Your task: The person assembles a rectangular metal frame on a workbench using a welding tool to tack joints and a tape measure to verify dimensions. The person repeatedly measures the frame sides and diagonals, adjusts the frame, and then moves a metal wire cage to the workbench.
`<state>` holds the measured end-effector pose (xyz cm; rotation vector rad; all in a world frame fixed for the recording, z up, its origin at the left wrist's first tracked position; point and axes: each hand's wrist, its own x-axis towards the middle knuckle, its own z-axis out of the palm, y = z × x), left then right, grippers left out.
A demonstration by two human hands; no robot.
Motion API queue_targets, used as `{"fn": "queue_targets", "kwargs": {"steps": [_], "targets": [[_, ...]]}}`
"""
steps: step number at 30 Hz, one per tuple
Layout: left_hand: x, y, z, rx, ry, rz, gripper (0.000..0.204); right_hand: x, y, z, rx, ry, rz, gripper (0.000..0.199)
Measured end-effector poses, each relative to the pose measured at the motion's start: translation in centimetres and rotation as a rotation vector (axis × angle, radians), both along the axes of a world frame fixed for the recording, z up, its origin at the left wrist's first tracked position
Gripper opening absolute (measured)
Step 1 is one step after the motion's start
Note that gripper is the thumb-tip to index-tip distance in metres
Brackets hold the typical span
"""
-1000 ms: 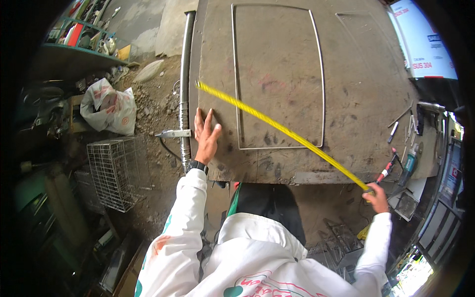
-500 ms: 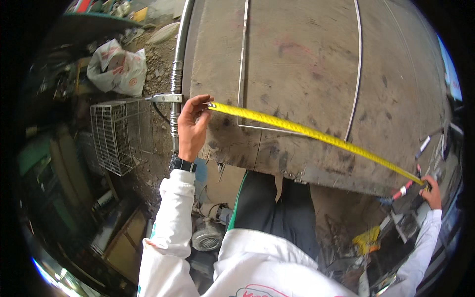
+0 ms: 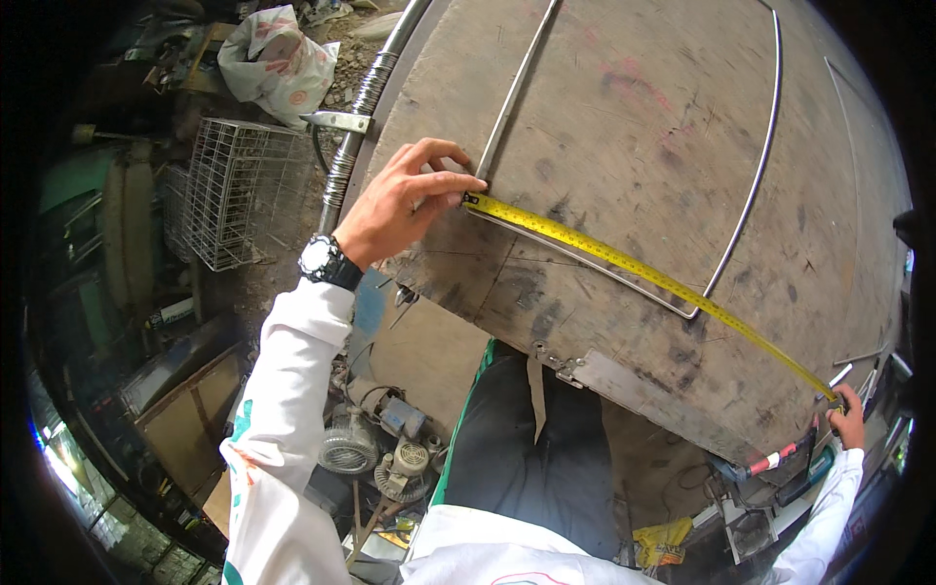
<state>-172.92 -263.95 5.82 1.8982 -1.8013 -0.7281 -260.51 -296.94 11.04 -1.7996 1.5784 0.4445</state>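
A yellow tape measure stretches across a worn wooden bench top, sloping down to the right. At its hooked end is my left hand, with thumb and fingers closed on the tip beside the corner of a thin metal rod frame. That frame is bent like a U and lies flat, and the blade runs over or along its near side. My right hand grips the other end past the bench's right edge; the case is mostly hidden by the fingers.
A metal pipe wound with wire coils runs along the bench's left edge, with a clamp-like piece on it. Beyond stand a wire cage and a white sack. Dusty motors lie below the bench.
My left hand has brought the tape's end rightward to the rod frame's left corner. My right hand has shifted slightly down. The whole view has turned and moved closer.
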Motion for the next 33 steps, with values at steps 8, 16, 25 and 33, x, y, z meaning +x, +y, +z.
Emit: {"fn": "queue_targets", "kwargs": {"steps": [8,16,25,33], "targets": [[-0.5,-1.6,0.2,0.029,0.020,0.013,0.034,-2.2,3.1,-1.4,-0.122,-0.051,0.139,0.056],[-0.6,-1.3,0.4,0.078,-0.096,0.034,0.034,7.5,5.6,-0.1,-0.110,0.046,0.194,0.047],[-0.4,-1.2,-0.1,0.098,-0.143,0.040,0.031,8.1,7.7,-0.7,-0.285,0.056,0.195,0.043],[0.1,-1.3,0.1,0.113,-0.169,0.010,0.032,9.2,8.1,-1.0,-0.394,0.065,0.194,0.039]]}}
